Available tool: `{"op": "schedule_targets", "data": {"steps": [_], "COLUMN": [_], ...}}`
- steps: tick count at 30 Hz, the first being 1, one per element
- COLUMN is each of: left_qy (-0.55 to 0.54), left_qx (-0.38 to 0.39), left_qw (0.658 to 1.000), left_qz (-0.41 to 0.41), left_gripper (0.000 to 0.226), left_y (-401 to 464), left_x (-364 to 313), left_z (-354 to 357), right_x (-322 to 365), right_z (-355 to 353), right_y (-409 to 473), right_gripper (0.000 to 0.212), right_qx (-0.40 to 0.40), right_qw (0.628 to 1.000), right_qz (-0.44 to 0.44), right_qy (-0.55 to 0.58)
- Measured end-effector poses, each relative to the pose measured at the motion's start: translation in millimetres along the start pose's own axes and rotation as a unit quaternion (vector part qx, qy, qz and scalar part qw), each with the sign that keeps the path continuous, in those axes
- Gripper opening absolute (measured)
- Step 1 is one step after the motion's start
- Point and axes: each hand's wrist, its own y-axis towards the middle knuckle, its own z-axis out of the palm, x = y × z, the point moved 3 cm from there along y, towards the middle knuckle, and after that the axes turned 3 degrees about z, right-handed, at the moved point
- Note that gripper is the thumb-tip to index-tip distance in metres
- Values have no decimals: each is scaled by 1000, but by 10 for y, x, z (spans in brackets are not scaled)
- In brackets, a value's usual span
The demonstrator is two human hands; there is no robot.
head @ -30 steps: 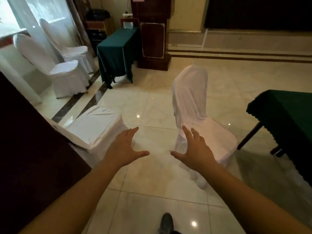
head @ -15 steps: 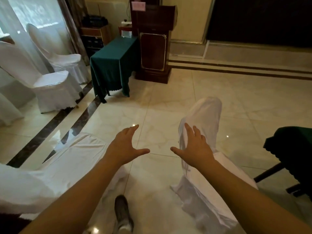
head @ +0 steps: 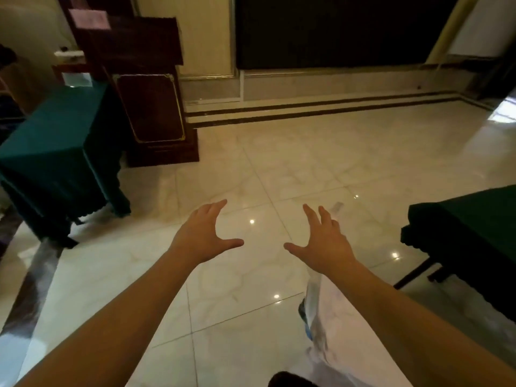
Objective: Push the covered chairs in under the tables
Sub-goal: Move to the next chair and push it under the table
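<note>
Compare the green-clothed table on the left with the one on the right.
The left table shows whole, its cloth hanging almost to the floor; the right table is cut by the frame edge. The left cloth looks lighter teal, the right darker. Bare dark legs show under the right table. Both wear green cloths.

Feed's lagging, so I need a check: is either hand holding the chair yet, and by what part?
Neither. The left hand and right hand are open in the air; the covered chair is below the right forearm, ungripped.

no readable text, pink paper on lectern [head: 88,18] illegible
</note>
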Motion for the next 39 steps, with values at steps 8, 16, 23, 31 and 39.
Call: {"op": "schedule_targets", "data": {"steps": [8, 16, 23, 31, 39], "left_qy": [7, 42, -12, -83, -46], "left_qx": [66, 137, 221, 328, 444], "left_qw": [987, 948, 878, 709, 473], "left_qz": [149, 284, 424, 619, 760], "left_gripper": [110, 112, 104, 91, 91], "left_y": [2031, 3809, 4571, 3940, 3411], "left_x": [-151, -736, -1922, -3366, -3528], "left_z": [276, 825, 1685, 2596, 2761], "right_x": [-270, -823, -1415, -1657, -586], "right_z": [42, 74, -84, -58, 96], "right_y": [1339, 2400, 2078, 1006, 770], "right_gripper": [108, 105, 101, 98, 95], "right_qx": [-53, -103, -144, -198, -255], "right_qw": [991, 959, 887, 700, 509], "right_qz": [123, 258, 424, 684, 817], "right_qy": [3, 55, 113, 56, 92]}}
